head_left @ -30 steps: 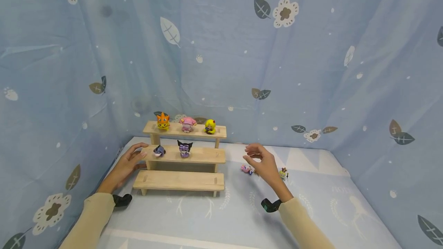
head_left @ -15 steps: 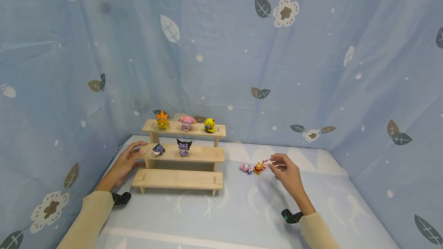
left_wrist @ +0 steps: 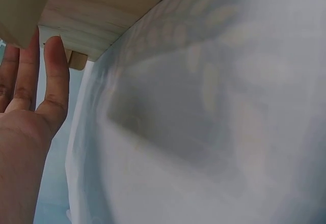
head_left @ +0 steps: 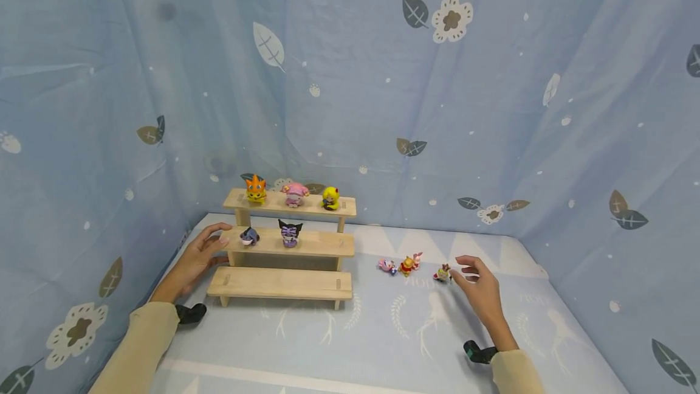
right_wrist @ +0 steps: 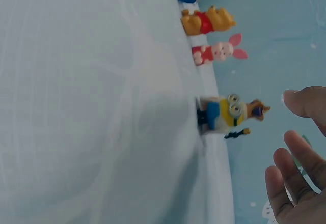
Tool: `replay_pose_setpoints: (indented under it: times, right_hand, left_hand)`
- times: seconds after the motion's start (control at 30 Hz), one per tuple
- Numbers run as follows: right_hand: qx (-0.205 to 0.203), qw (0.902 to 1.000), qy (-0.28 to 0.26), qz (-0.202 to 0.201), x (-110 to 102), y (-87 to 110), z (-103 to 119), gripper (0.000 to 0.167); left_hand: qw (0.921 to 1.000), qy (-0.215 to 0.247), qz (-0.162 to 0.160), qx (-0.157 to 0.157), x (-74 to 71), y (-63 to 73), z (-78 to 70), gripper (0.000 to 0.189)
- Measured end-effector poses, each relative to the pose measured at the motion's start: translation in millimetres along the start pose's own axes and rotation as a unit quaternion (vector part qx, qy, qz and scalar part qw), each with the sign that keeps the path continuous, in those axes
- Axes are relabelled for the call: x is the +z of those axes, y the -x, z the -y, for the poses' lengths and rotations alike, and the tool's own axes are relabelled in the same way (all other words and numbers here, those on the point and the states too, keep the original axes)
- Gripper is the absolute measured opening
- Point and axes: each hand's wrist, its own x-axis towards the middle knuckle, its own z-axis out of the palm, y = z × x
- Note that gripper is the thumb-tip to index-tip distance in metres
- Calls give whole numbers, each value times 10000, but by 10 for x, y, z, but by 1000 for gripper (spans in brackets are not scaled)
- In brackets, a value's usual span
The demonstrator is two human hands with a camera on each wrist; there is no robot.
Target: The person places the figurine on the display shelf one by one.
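At the left end of the wooden three-tier display stand [head_left: 281,284], my left hand [head_left: 198,260] rests against the middle tier. The left wrist view shows its fairly straight fingers [left_wrist: 56,81] at the wood, partly hidden behind it. My right hand [head_left: 481,292] hovers just right of a Minion figurine [right_wrist: 224,113], thumb and fingers apart, holding nothing. That figurine stands upright on the cloth, with a brown topper on its head. Left of it are a Piglet figurine [right_wrist: 219,52], a Winnie-the-Pooh figurine [right_wrist: 206,21] and a pink-and-blue figurine [head_left: 387,266].
On the top tier stand an orange-yellow figurine [head_left: 255,190], a pink-hooded one [head_left: 295,194] and a yellow-haired one [head_left: 330,198]. The middle tier bears a blue-grey donkey figurine [head_left: 249,236] and a black-and-purple one [head_left: 290,233]. Patterned blue curtain [head_left: 350,78] surrounds the cloth-covered table [head_left: 383,345].
My right hand has moved rightward past the row of small figurines to the Minion's right side, bringing the Pooh, Piglet and Minion into full view. The left hand stays at the stand.
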Motion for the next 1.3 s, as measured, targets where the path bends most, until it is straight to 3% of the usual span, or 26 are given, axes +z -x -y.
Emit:
replay_pose_setpoints:
  times: [0.27,0.47,0.9,1.3]
  right_hand:
    - [608,9974,-200,344,-12,7,-128,48]
    - [621,9962,-244,561,38,-33,-135,49]
    - [608,9964,-257,532,132,-63,-199,45]
    - [655,9950,-152,735,227,-99,-175,41]
  left_hand:
    - [10000,40,-30,41,5,-12,21,55]
    - [10000,56,-67,32,0,-16,35,56]
    - [9998,120,-177,-22,17,-31,36,57]
    - [10000,33,-81,24,-4,-21,9,59]
